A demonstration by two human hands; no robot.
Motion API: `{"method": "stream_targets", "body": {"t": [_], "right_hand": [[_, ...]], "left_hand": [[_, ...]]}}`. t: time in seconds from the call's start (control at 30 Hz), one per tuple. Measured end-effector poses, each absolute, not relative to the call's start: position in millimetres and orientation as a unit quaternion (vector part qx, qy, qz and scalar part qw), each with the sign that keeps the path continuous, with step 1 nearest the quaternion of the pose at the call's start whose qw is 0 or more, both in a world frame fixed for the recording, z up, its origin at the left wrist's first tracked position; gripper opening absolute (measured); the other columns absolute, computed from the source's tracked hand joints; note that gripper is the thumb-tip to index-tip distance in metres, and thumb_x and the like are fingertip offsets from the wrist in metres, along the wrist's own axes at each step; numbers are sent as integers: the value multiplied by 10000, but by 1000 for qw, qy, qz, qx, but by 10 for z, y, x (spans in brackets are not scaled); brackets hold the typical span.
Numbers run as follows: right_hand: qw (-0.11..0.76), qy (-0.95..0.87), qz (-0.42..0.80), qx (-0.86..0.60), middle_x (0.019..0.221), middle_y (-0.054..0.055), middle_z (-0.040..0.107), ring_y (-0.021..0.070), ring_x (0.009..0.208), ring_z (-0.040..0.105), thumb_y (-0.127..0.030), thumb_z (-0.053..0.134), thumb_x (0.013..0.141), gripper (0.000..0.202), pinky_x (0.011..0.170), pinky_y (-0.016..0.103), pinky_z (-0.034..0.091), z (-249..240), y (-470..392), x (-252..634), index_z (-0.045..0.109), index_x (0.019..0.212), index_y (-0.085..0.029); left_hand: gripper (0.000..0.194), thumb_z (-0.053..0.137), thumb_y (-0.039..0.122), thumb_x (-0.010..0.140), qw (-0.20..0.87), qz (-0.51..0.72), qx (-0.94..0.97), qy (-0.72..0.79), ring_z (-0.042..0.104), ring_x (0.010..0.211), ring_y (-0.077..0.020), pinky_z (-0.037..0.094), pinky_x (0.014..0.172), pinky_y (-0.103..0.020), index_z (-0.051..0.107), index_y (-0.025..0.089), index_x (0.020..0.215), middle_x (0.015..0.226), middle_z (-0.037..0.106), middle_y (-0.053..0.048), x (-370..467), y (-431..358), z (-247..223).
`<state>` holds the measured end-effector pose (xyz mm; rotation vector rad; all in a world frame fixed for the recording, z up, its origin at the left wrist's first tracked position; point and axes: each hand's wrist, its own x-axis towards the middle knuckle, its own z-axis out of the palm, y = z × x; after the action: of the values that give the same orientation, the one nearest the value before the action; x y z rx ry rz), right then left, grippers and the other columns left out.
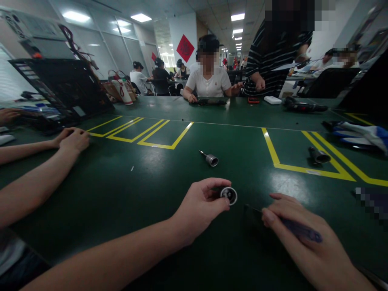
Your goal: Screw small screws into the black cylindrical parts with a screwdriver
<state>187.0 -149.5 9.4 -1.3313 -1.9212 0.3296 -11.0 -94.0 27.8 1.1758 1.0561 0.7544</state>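
My left hand (pixel 200 208) is closed around a hollow, cup-shaped metal part (pixel 233 195), fingers above and thumb at its rim, with its open end facing me. To the right, my right hand (pixel 306 230) grips a slim tool with a dark purplish handle (pixel 300 230); its dark front end points left toward the metal part, apart from it, and is too dim to make out. Beyond my left hand, a metal piece with a thin pointed shaft and a wide round socket (pixel 209 159) lies on the green tabletop (pixel 157 182).
Another metal socket part (pixel 319 155) lies by the yellow tape (pixel 303 169) at right. Blue-and-white gloves (pixel 357 133) and a dark power tool (pixel 303 106) are farther back. A co-worker's arms (pixel 72 141) rest at left. A person in white (pixel 209 83) sits opposite.
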Motion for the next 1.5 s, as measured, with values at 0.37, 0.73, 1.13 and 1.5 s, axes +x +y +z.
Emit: {"method": "stream_targets", "body": {"t": [0.37, 0.73, 1.13, 1.5], "right_hand": [[423, -830, 0, -363, 773, -10, 719, 152, 819, 705, -141, 499, 843, 172, 859, 250, 549, 242, -1610, 1793, 604, 950, -226], [405, -841, -27, -358, 715, 1, 706, 150, 786, 712, -107, 497, 817, 132, 830, 229, 561, 238, -1598, 1714, 574, 824, -214], [416, -837, -49, -352, 674, 5, 713, 169, 723, 721, -86, 490, 793, 176, 748, 246, 590, 285, -1596, 1662, 606, 798, -218], [407, -852, -89, -316, 666, -6, 724, 128, 651, 712, -63, 491, 799, 180, 762, 210, 577, 274, -1576, 1658, 617, 802, -192]], "left_hand": [[363, 624, 95, 711, 590, 353, 585, 429, 646, 894, -187, 526, 813, -335, 653, 119, 1072, 1009, 687, -87, -104, -975, 210], [303, 568, 96, 732, 497, 354, 674, 417, 654, 837, -182, 541, 739, -289, 687, 100, 1010, 977, 676, -105, -89, -1040, 230], [263, 526, 122, 756, 486, 360, 678, 418, 662, 770, -154, 543, 664, -241, 717, 146, 935, 952, 698, -73, -73, -1033, 196], [292, 515, 102, 740, 473, 357, 685, 423, 663, 770, -155, 544, 653, -239, 716, 127, 950, 985, 703, -88, -74, -1035, 203]]}}
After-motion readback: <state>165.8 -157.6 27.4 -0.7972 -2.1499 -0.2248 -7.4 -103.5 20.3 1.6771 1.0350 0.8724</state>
